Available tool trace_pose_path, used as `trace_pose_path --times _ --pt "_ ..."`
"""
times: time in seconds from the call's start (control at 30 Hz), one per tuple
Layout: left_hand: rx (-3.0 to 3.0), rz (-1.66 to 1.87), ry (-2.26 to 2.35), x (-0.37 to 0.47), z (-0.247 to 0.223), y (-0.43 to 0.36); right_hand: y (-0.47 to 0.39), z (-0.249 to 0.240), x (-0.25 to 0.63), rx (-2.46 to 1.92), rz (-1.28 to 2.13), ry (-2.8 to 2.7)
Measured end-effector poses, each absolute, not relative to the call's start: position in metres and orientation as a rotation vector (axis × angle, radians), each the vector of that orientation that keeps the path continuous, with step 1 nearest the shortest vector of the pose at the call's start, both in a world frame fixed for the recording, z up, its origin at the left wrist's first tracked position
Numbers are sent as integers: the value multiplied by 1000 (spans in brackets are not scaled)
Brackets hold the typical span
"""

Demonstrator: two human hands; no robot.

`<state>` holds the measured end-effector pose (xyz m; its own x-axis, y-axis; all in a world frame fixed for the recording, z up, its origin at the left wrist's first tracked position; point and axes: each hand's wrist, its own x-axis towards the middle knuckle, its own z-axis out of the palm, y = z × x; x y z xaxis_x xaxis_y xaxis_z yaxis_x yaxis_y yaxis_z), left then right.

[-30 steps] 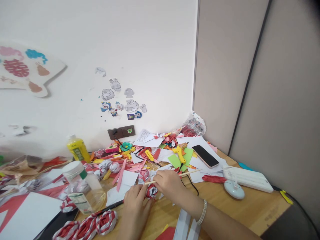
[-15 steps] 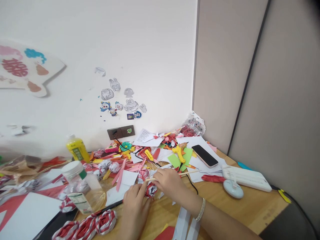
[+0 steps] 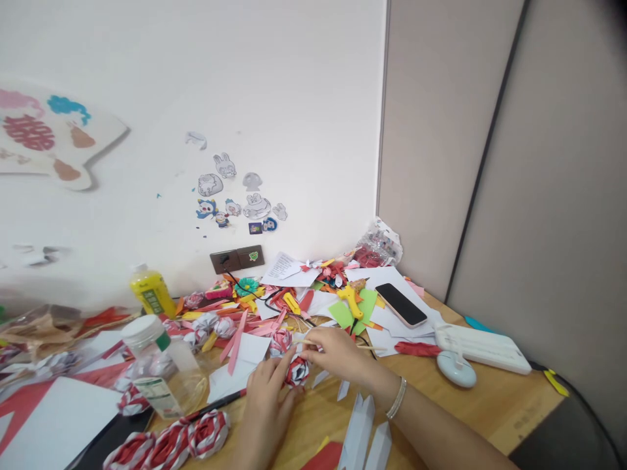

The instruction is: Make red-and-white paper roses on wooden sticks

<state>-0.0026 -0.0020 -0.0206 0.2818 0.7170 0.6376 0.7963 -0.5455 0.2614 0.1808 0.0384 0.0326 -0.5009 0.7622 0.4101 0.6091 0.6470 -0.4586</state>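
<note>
A red and white twisted paper piece [image 3: 297, 372] sits between my two hands over the wooden table. My left hand [image 3: 269, 391] is on its near left side, fingers closed around its edge. From the right, my right hand [image 3: 326, 350] reaches in with its fingers pinched at the top of the piece. A thin wooden stick [image 3: 375, 348] passes under or through my right hand, its tip showing at the fingers. Another pinkish rolled paper [image 3: 281, 341] lies just behind. Folded white paper strips [image 3: 357, 427] lie below my right wrist.
A clear jar [image 3: 166, 365], a yellow bottle [image 3: 151, 290] and red-white twisted rolls [image 3: 169, 444] are on the left. Behind are paper scraps and a yellow glue gun [image 3: 351, 300]. A phone [image 3: 401, 305], white power strip [image 3: 484, 349] and pale blue mouse-like object [image 3: 456, 369] lie right.
My right hand has shifted slightly right and the stick has changed its angle. My left hand has moved slightly right. The red and white piece shows more between the hands.
</note>
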Motion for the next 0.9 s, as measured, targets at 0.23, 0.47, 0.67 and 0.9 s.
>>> trace_pose_path --times 0.23,0.47,0.67,0.9 --pt "-2557 -1246 -1541 -1 -16 -3 58 16 185 -974 1150 -1958" --pt "-2531 -1420 -1628 1 -17 -4 55 24 188 -870 1248 -1887" --pt "-2571 -1478 -1630 1 -17 -5 54 24 187 -849 1257 -1878" --pt "-2396 -1759 -1895 7 -10 -6 54 32 193 -990 932 -1975"
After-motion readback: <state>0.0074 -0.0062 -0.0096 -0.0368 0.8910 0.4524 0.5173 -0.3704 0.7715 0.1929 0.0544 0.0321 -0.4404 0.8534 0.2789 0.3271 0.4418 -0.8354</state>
